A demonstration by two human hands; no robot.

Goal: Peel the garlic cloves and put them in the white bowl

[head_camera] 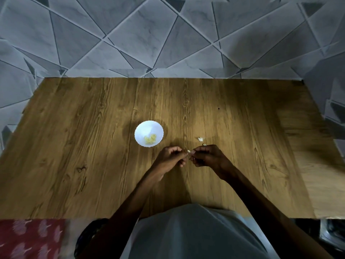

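Note:
A small white bowl (149,128) with a scalloped rim stands on the wooden table (93,146) and holds several peeled, yellowish garlic cloves (150,139). Just right of and below the bowl, my left hand (170,157) and my right hand (207,156) meet over the table. Both pinch one small pale garlic clove (189,151) between their fingertips; most of it is hidden by the fingers. A pale piece of garlic or skin (200,139) lies on the table beyond my right hand, and another bit (204,144) shows at its knuckles.
The table's far edge meets a grey floor with a triangle pattern (168,34). A red patterned cloth (31,238) lies at the bottom left, below the table's near edge. A tiny dark speck (218,108) sits on the wood at the right.

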